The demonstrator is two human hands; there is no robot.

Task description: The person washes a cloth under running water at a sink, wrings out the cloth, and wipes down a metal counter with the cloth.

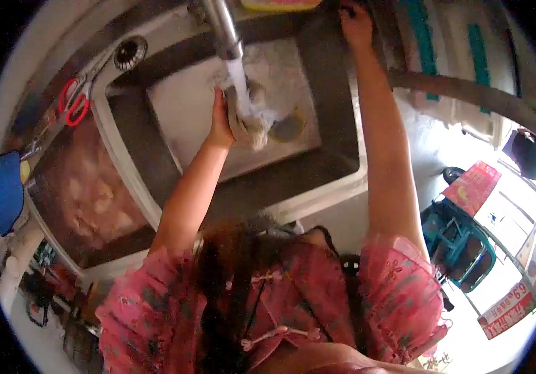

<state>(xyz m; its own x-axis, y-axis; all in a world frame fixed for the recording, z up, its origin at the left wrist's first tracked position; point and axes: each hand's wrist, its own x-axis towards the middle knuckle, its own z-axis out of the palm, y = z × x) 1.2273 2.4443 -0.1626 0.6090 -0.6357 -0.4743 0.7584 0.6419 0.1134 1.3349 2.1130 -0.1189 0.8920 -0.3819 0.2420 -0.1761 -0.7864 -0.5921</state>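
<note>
My left hand (221, 124) is closed on a pale beige, wet bundle that looks like a cloth (249, 134), under the faucet (221, 28). Running water (237, 78) pours onto it. Beneath lies a whitish flat board or tray (181, 118) in the sink (336, 124). Close to the bundle's right side is a round, yellow-edged thing (288, 128), too blurred to name. My right hand (356, 28) reaches past the sink's far right corner. Its fingertips are in shadow at the frame's top, and what they touch cannot be made out.
Red-handled scissors (76, 103) and a round drain strainer (130, 53) lie along the left ledge. A second basin with pinkish contents (96, 193) adjoins the sink. Something yellow (280, 5) sits behind the faucet. Stacked teal chairs or stools (458, 243) stand at right.
</note>
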